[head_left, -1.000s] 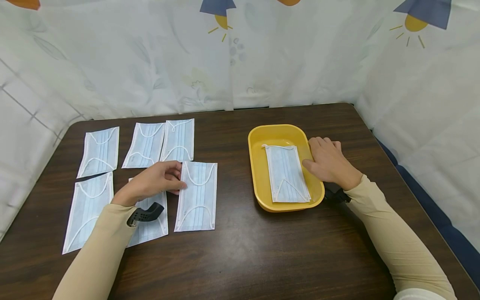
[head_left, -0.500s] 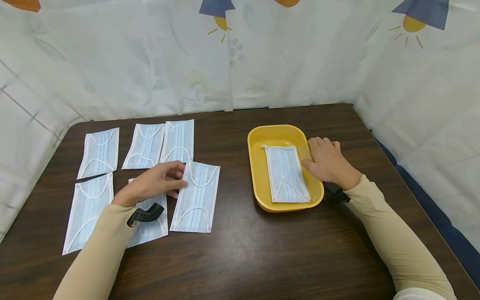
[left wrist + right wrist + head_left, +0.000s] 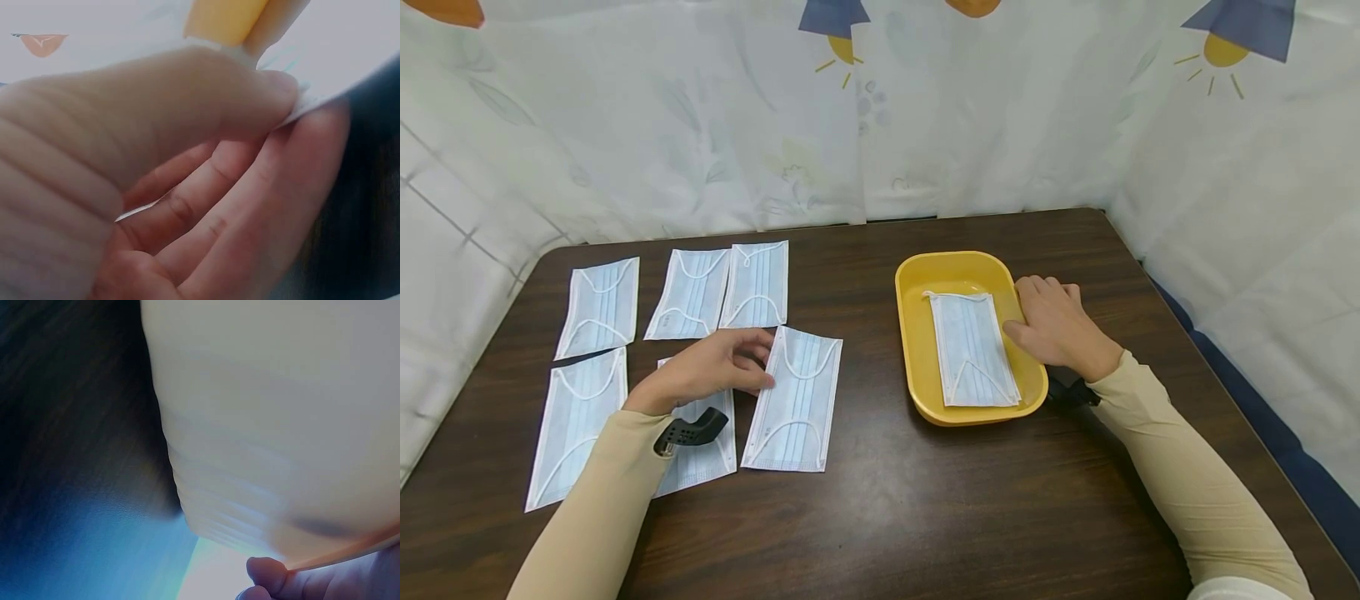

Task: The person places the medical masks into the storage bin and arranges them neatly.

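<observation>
My left hand (image 3: 711,369) pinches the left edge of a pale blue face mask (image 3: 793,408) with white ear loops. In the left wrist view the thumb (image 3: 250,94) lies over the edge of that mask, and the fingers are beneath it. The mask slants slightly, its ear loops facing up. At the right, my right hand (image 3: 1060,325) grips the right rim of a yellow plastic tray (image 3: 913,333), thumb on the inner side. Another face mask (image 3: 973,350) lies in the tray. The right wrist view shows the tray's outer wall (image 3: 269,425) and a few fingertips (image 3: 265,573).
Several more masks lie on the dark wooden table (image 3: 910,517) at the left: a far-left mask (image 3: 598,304), a near-left mask (image 3: 580,417), and two touching at the back, including one mask (image 3: 756,283). Another mask (image 3: 707,458) is partly hidden under my left wrist. A white curtain (image 3: 700,125) hangs behind.
The mask in my left hand has tilted, its top edge shifting right and its lower edge left, and it has come slightly nearer. My right hand and the tray have stayed put.
</observation>
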Available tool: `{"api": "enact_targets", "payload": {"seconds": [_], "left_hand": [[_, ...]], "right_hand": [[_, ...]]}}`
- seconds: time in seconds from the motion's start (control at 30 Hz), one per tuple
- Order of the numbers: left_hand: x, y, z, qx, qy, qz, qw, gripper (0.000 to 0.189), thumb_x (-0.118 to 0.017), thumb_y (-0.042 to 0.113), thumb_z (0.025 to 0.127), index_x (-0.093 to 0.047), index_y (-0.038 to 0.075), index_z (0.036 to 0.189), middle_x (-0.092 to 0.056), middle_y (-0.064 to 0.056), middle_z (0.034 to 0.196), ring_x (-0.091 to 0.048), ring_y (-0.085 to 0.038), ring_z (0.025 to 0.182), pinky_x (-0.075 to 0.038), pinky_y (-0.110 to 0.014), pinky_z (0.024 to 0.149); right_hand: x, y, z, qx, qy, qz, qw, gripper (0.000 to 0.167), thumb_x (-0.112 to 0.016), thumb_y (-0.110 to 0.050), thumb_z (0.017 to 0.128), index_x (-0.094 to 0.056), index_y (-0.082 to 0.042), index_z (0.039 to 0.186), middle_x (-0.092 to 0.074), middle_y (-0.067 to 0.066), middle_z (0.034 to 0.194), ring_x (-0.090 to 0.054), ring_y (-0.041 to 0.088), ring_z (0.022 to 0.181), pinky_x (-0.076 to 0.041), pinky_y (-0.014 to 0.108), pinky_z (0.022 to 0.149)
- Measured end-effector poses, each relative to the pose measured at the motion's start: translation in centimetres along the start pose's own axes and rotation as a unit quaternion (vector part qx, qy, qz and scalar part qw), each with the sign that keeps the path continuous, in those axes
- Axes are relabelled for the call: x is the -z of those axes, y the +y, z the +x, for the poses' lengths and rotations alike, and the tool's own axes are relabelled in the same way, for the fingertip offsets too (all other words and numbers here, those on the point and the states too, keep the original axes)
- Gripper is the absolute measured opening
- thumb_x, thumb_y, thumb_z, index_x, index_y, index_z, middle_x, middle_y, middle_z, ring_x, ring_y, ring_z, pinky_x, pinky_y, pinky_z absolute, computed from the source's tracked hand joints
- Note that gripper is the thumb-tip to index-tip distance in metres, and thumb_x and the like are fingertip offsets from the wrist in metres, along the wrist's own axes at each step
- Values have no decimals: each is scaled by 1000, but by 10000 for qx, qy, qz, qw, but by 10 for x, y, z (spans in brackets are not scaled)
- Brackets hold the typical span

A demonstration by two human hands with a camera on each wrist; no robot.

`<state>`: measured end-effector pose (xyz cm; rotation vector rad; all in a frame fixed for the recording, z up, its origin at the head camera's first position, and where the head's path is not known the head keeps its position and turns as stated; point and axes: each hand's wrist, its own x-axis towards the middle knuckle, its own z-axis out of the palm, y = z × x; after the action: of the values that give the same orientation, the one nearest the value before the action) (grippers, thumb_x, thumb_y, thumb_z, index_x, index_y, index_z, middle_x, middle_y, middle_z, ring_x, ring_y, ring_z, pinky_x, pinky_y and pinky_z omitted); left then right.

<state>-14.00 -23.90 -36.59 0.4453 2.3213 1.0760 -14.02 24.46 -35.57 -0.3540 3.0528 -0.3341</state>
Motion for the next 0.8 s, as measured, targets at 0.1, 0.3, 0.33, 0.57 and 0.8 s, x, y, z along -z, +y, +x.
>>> {"api": "enact_targets", "payload": {"seconds": [0.1,0.3,0.33,0.57,0.8], "left_hand": [[0,1,0,-33,-1,64,10000,46,-81,17,89,-63,-2,127,-74,-11,106,-70,-11,92,-57,-22,80],[-1,0,0,-139,-81,-315,9994,41,-77,12,92,-60,-4,126,-71,-15,104,-71,-12,90,-64,-28,80],[-1,0,0,-166,-87,-342,9992,41,-76,12,93,-59,-3,127,-70,-16,104,-71,-13,90,-64,-29,80],[-1,0,-2,-250,-19,-312,9992,42,-76,14,94,-58,-1,129,-69,-17,107,-71,-14,90,-65,-30,79],[0,2,-2,-313,119,-166,9993,35,-76,16,94,-63,-1,122,-74,-15,101,-73,-13,85,-64,-28,79]], "right_hand": [[0,0,0,-18,-17,3,10000,22,-49,-25,93,-53,-5,101,-51,10,87,-45,31,85,-30,48,80],[-1,0,0,-50,-53,25,10000,25,-48,-25,93,-54,-3,104,-52,11,89,-46,32,87,-31,50,82],[-1,0,0,-48,-54,33,10000,26,-48,-25,94,-54,-3,105,-52,11,90,-46,32,87,-31,51,82],[0,0,0,-16,-52,58,10000,28,-49,-25,94,-54,-1,109,-53,12,91,-46,33,88,-32,54,85],[0,0,-1,-47,-65,56,10000,28,-49,-25,94,-54,-1,109,-53,12,92,-46,33,89,-32,53,85]]}}
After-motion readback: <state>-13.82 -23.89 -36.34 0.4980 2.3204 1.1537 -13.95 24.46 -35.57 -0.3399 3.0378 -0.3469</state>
